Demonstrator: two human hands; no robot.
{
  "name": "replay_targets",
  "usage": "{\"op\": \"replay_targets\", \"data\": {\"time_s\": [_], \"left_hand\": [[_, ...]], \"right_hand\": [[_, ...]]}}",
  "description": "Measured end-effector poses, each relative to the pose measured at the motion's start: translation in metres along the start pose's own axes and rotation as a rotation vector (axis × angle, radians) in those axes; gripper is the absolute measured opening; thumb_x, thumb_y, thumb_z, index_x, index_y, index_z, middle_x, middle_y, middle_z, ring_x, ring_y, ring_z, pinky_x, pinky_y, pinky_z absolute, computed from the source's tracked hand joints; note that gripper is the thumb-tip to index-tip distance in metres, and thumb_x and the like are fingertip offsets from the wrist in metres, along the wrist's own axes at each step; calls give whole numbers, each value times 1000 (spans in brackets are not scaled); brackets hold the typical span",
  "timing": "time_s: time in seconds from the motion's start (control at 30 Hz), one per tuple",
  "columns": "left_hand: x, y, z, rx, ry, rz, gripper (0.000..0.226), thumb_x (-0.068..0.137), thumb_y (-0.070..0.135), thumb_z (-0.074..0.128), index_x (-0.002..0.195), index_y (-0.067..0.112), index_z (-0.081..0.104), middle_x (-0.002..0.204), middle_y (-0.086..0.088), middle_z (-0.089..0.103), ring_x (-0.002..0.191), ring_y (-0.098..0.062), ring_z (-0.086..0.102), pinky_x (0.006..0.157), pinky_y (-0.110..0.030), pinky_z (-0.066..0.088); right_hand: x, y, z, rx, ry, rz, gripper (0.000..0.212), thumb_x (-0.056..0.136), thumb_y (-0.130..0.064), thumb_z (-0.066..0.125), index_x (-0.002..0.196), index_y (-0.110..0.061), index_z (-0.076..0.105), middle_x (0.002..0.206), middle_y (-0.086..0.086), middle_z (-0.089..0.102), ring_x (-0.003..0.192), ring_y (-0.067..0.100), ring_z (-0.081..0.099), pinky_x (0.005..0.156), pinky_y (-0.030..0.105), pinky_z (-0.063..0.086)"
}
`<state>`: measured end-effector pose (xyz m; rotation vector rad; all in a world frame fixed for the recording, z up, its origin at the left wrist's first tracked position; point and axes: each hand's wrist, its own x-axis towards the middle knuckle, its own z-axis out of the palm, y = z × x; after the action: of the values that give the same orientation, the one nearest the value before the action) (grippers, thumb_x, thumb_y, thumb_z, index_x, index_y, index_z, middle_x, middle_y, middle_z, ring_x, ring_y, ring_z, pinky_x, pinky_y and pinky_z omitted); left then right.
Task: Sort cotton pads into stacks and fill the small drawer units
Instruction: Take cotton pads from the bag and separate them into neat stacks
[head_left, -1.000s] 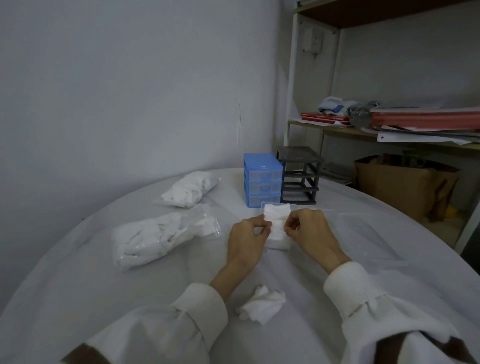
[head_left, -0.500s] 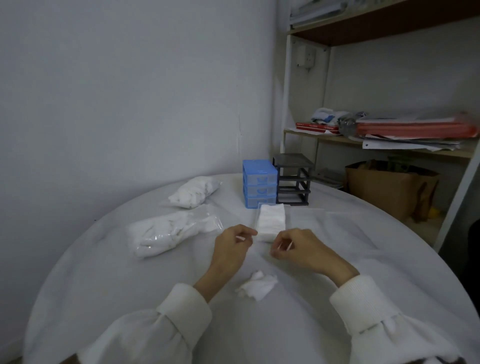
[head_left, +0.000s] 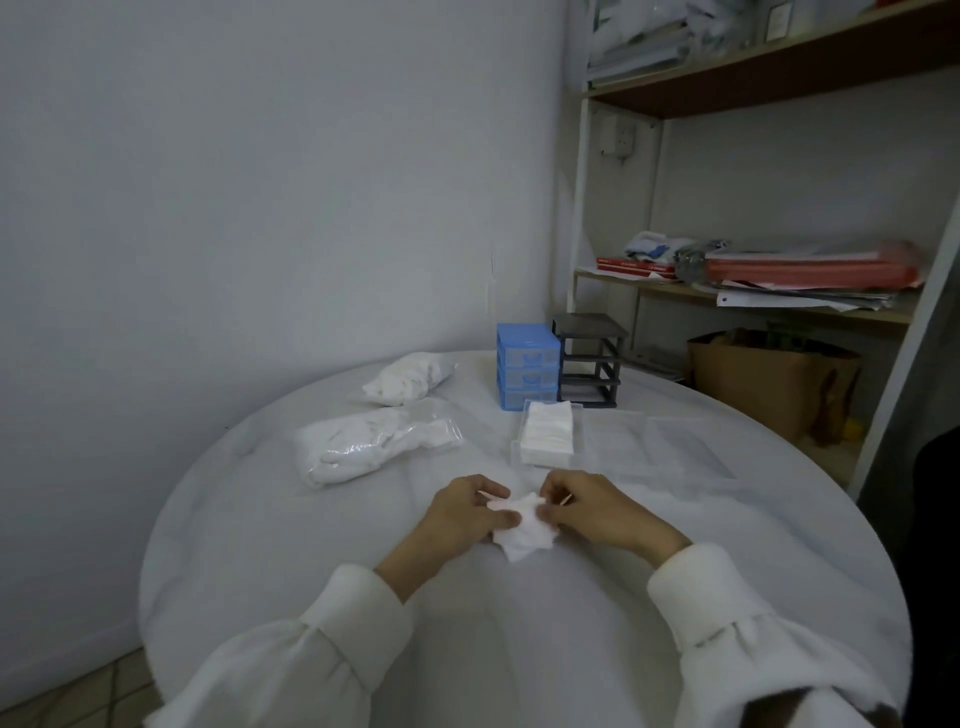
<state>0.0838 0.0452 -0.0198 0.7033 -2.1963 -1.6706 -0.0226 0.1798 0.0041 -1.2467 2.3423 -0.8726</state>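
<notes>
A small loose pile of white cotton pads (head_left: 524, 535) lies on the round white table (head_left: 519, 623) in front of me. My left hand (head_left: 462, 514) pinches its left edge, and my right hand (head_left: 597, 512) pinches its right edge. Farther back, a neat stack of pads (head_left: 548, 434) sits in a clear drawer tray (head_left: 514, 444). Behind it stand a blue drawer unit (head_left: 527, 366) with its drawers in and a black drawer frame (head_left: 592, 364) with bare slots.
Two clear bags of cotton pads lie at the left, a near bag (head_left: 374, 447) and a far bag (head_left: 408, 384). More clear trays (head_left: 675, 447) lie right of the stack. A shelf (head_left: 753, 296) with papers and a brown paper bag (head_left: 769, 379) stand beyond the table's right edge.
Both hands left the stacked pads in the tray and drew back toward me. They now pinch the loose pile, which had lain untouched below them.
</notes>
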Motion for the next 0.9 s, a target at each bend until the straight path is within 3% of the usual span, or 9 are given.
{"op": "replay_targets", "data": {"time_s": [0.13, 0.2, 0.3, 0.47, 0.63, 0.77, 0.9], "left_hand": [[-6, 7, 3, -153, -1, 38, 30, 82, -9, 63, 112, -6, 59, 94, -15, 62, 73, -14, 61, 59, -15, 54], [-6, 11, 4, -228, 13, 54, 30, 84, -7, 62, 113, -6, 57, 95, -14, 62, 75, -15, 61, 59, -16, 55], [-3, 16, 8, -386, 57, 70, 28, 86, 0, 63, 114, -1, 57, 98, -13, 62, 78, -17, 63, 58, -18, 55], [11, 17, 14, -607, 114, 122, 29, 85, 1, 64, 113, 3, 58, 100, -11, 65, 84, -19, 66, 65, -21, 56], [29, 11, 14, -558, 37, 140, 35, 83, -14, 57, 115, 1, 56, 102, -15, 66, 86, -20, 66, 73, -22, 57], [42, 7, 14, -499, 16, 162, 31, 84, -13, 56, 112, 2, 56, 97, -13, 67, 80, -14, 67, 68, -19, 55], [53, 4, 13, -479, 2, 151, 28, 88, -14, 49, 114, -5, 52, 100, -17, 61, 80, -18, 63, 64, -19, 56]], "right_hand": [[-5, -4, -4, 288, 69, -19, 12, 90, -7, 57, 85, -12, 48, 86, 13, 60, 80, 23, 58, 71, 33, 55], [-5, -6, -4, 310, 114, -67, 20, 85, -4, 63, 87, -12, 45, 92, 20, 62, 78, 23, 59, 63, 26, 55], [-2, -7, -3, 338, 201, -127, 27, 83, 0, 64, 83, -12, 40, 94, 17, 64, 74, 22, 61, 59, 21, 53], [15, -4, -1, 432, 300, -181, 21, 86, -1, 63, 87, -12, 45, 89, 13, 65, 66, 18, 65, 57, 17, 51], [36, 6, -2, 415, 417, -163, 19, 84, -9, 67, 92, -16, 52, 82, 12, 64, 65, 17, 60, 53, 12, 45], [51, 18, 4, 353, 479, -145, 18, 82, -14, 70, 81, -23, 55, 84, 6, 64, 68, 18, 59, 55, 10, 43], [59, 23, 8, 378, 493, -135, 19, 81, -12, 70, 93, -18, 57, 79, 4, 63, 66, 8, 56, 56, 8, 41]]}}
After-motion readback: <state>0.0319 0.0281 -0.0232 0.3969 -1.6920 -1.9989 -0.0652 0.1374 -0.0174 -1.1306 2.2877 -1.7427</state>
